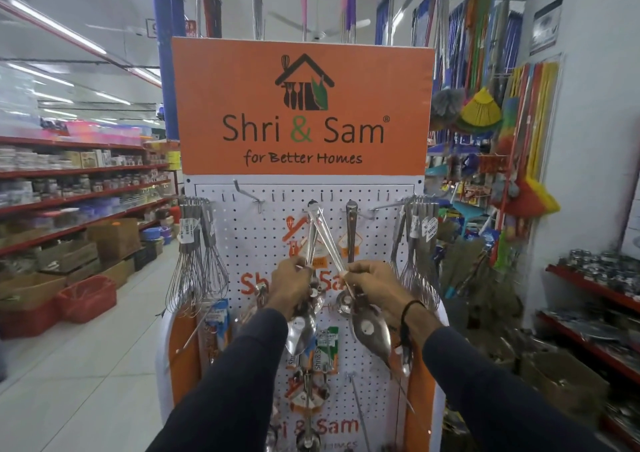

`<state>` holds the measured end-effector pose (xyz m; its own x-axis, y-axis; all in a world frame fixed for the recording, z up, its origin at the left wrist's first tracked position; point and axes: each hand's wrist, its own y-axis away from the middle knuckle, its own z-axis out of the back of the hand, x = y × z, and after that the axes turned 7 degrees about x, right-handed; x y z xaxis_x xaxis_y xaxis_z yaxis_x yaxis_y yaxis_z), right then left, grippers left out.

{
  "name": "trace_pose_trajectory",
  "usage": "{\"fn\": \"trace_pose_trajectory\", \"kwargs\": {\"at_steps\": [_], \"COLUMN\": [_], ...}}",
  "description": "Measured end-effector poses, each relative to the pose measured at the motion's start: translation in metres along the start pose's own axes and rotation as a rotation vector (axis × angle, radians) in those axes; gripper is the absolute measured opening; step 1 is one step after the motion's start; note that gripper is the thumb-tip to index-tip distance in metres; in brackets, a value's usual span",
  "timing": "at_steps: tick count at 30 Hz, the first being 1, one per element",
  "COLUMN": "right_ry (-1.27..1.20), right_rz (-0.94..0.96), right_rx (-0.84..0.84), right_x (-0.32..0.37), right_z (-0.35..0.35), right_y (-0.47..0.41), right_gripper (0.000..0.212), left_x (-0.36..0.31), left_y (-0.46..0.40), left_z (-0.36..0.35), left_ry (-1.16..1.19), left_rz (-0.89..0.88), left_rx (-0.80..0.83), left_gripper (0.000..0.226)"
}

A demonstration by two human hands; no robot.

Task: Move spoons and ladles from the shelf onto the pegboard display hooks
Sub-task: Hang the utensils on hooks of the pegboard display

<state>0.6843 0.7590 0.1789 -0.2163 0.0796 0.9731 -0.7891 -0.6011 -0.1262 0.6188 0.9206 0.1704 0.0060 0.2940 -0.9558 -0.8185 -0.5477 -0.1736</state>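
A white pegboard [256, 236] stands under an orange sign. Both my hands are raised in front of its middle. My left hand [292, 280] grips a steel serving spoon [300, 333] by the handle; its top end rests at a hook [312, 204]. My right hand [372, 287] holds another steel spoon [372, 333], whose long handle slants up left to that same hook. A steel ladle [350, 233] hangs from the neighbouring hook to the right. More spoons [308, 392] hang lower on the board.
Whisks hang at the board's left edge [197, 254] and right edge [415, 243]. An empty hook [258, 202] sits upper left. Red shelves [83, 188] and cardboard boxes line the left aisle. Brooms [485, 105] hang at right, above a red shelf of steelware [599, 275].
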Motion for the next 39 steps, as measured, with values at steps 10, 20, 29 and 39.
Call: {"fn": "trace_pose_trajectory", "kwargs": {"at_steps": [10,20,29,39], "right_ry": [0.297,0.553,1.319,1.497], "right_rz": [-0.012,0.089,0.260,-0.914], "right_rx": [-0.188,-0.434,-0.830,-1.158], "right_x": [-0.012,-0.039,-0.027,-0.024], "right_z": [-0.024,-0.005,0.142,0.301], "right_y": [-0.079,-0.062,0.111,0.493], "right_gripper": [0.020,0.013,0.025,0.092], "left_x": [0.012,0.044,0.022,-0.080], "left_y": [-0.078,-0.046,0.034,0.281], "left_z": [-0.006,-0.037,-0.173,-0.411], "left_ry": [-0.117,-0.860,-1.015,-0.696], "left_rz": [0.032,-0.187,-1.036,-1.446], "left_rx": [0.034,-0.193,0.157,0.658], "left_gripper": [0.016,0.037,0.069,0.094]}}
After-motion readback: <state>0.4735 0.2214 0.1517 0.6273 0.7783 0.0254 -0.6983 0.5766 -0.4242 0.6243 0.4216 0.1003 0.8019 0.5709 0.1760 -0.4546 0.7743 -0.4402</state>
